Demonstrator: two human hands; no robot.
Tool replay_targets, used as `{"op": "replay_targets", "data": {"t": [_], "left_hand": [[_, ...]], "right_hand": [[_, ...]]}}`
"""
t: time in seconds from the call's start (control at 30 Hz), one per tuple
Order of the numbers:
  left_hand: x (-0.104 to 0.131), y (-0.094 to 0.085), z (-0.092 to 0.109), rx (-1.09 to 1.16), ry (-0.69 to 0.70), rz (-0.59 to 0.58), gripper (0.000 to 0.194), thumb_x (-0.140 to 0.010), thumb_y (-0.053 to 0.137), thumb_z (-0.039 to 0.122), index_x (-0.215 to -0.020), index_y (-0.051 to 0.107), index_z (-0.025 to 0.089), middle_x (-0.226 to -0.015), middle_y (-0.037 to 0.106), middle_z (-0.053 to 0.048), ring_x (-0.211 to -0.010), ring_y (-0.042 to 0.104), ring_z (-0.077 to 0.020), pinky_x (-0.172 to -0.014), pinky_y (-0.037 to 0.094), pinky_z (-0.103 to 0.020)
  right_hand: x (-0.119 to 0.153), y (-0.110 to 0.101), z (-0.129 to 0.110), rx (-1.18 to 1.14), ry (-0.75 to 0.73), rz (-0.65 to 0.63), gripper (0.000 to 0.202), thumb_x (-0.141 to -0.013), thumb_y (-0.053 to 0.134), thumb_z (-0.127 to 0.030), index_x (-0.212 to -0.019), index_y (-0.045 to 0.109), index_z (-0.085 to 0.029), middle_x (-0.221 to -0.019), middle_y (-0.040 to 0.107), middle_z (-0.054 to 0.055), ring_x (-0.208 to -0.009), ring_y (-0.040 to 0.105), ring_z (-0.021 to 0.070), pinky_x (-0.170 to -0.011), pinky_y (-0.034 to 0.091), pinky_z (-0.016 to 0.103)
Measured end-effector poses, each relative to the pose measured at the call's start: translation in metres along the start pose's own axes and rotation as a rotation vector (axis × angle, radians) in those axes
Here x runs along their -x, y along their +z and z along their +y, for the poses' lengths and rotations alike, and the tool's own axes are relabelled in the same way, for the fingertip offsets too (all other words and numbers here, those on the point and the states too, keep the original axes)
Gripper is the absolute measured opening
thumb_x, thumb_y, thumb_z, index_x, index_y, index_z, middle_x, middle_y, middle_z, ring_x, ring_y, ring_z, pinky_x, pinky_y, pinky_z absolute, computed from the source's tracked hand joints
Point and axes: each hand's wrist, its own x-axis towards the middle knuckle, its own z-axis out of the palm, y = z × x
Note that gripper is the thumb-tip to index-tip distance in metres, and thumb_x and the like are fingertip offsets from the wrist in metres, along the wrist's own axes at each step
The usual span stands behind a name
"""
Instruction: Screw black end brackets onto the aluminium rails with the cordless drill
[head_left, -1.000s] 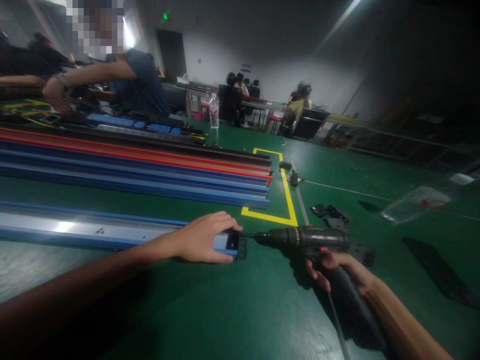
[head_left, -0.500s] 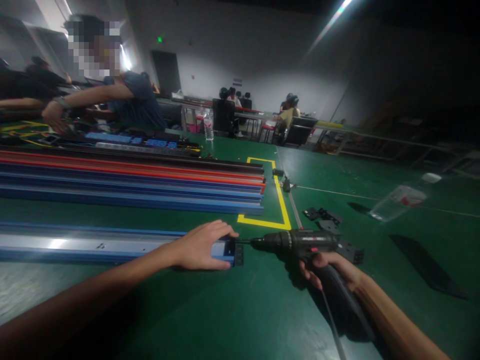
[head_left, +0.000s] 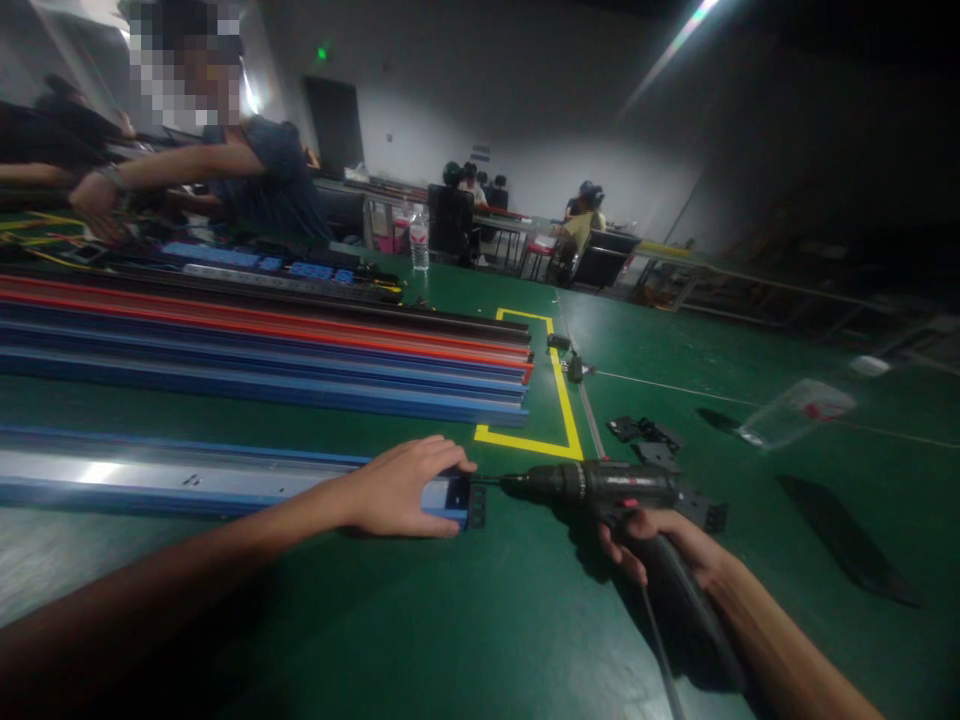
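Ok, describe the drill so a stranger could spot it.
On the green table, find the yellow tape. By its lower-right corner, the right hand holds the black drill, aimed at a blue rail. Unlike the loose black parts nearby, it has a thin bit and a red spot.

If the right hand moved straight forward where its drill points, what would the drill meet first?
Most likely the black end cap on the nearest blue rail: the drill in the right hand points at it, and its bit may be touching; depth is unclear. The left hand is close beside.
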Motion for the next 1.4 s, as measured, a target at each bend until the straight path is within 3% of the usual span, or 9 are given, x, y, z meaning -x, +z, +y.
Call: {"op": "replay_targets", "data": {"t": [0.57, 1.07, 1.4], "left_hand": [[-0.0004, -0.0012, 0.0009, 0.024, 0.037, 0.022, 0.062, -0.077, 0.075, 0.054, -0.129, 0.057, 0.025, -0.118, 0.062, -0.006, -0.110, 0.057, -0.0277, -0.094, 0.045, -0.042], [0.0005, -0.0019, 0.0009, 0.019, 0.027, 0.012, 0.062, -0.078, 0.075, 0.054, -0.130, 0.056, 0.026, -0.119, 0.062, -0.006, -0.112, 0.057, -0.0282, -0.096, 0.045, -0.042], [-0.0004, -0.0024, 0.0022, 0.035, 0.034, 0.016, 0.062, -0.078, 0.075, 0.054, -0.130, 0.056, 0.026, -0.118, 0.062, -0.006, -0.112, 0.056, -0.0282, -0.096, 0.044, -0.043]], "right_hand": [[0.0019, -0.0033, 0.0014, -0.014, -0.035, 0.024, 0.028, -0.078, 0.063, -0.025, -0.091, 0.075, -0.004, -0.074, 0.071, 0.010, -0.048, 0.059, 0.0089, -0.046, 0.045, 0.018], [0.0017, -0.0068, 0.0030, -0.044, 0.024, 0.007, 0.027, -0.077, 0.065, -0.027, -0.089, 0.074, -0.005, -0.073, 0.070, 0.008, -0.045, 0.055, 0.0071, -0.042, 0.042, 0.017], [0.0016, 0.0017, -0.0023, -0.006, -0.009, 0.021, 0.033, -0.074, 0.065, -0.027, -0.095, 0.075, -0.004, -0.081, 0.074, 0.012, -0.058, 0.066, 0.0126, -0.052, 0.050, 0.019]]}}
